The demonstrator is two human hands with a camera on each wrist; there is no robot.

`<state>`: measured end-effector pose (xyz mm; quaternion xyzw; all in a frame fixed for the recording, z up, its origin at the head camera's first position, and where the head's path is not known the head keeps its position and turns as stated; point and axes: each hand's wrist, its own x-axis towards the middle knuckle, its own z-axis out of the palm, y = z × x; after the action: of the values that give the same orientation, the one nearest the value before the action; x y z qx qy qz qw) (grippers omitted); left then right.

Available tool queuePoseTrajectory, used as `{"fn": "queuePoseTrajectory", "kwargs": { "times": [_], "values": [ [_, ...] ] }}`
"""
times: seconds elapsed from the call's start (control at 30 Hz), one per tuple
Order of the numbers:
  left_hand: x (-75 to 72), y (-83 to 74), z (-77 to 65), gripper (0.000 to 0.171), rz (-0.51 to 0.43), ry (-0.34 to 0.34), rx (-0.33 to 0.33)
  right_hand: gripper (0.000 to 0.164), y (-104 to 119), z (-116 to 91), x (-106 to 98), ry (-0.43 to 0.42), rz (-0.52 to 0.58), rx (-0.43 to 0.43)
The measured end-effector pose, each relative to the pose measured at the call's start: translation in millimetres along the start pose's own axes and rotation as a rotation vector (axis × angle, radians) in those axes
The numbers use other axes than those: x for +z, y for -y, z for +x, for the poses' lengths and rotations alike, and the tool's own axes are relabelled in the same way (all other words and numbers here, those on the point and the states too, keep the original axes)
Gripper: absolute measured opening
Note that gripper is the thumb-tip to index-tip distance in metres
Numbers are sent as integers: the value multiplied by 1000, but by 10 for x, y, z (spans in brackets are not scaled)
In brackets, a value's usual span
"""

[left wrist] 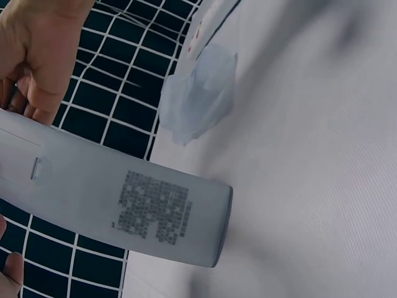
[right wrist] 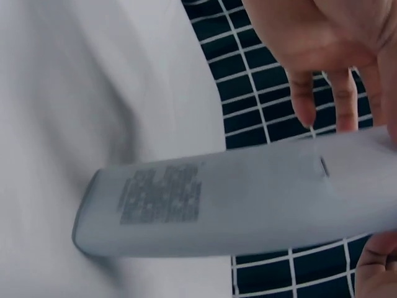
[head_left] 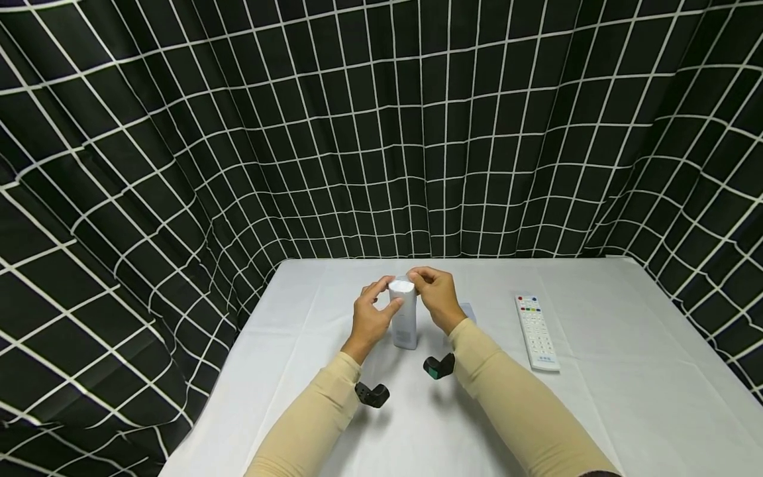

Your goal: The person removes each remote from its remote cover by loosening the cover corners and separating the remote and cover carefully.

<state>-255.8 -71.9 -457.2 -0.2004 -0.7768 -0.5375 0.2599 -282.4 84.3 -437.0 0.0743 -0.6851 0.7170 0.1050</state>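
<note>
A white remote control [head_left: 405,324] stands on end on the table, its back with a printed label [left wrist: 155,208] and a battery cover [left wrist: 18,155] towards me. My left hand [head_left: 371,318] grips its upper part from the left, thumb on the near side and fingers on the far side. At the top right corner, my right hand [head_left: 436,291] pinches a thin see-through film [head_left: 402,278] between thumb and index finger. The fingertips of both hands are partly cut off in the wrist views.
Right of my hands, a second white remote control [head_left: 536,333] lies buttons up on the white tablecloth [head_left: 626,371]. A crumpled pale, see-through plastic piece [left wrist: 198,93] lies behind my right wrist. A black gridded curtain [head_left: 417,132] encloses the back and sides.
</note>
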Motion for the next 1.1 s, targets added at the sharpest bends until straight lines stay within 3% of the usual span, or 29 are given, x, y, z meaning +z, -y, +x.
{"fn": "queuePoseTrajectory", "kwargs": {
  "times": [0.3,0.47,0.67,0.9,1.1],
  "values": [
    [46,-18,-6,37,-67,-65,-6,18,13,-22,-41,91,19,8],
    [67,-47,-5,32,-35,-118,-21,18,-11,-55,-49,36,-35,-5],
    [88,-75,19,32,-9,-135,-29,27,-36,-106,-56,-18,-37,-42],
    [87,-113,36,32,-21,-157,-111,23,-17,-194,-71,-25,-154,-195],
    [79,-146,115,20,-47,-177,-148,13,331,-373,-30,-57,-204,-307]
  ]
}}
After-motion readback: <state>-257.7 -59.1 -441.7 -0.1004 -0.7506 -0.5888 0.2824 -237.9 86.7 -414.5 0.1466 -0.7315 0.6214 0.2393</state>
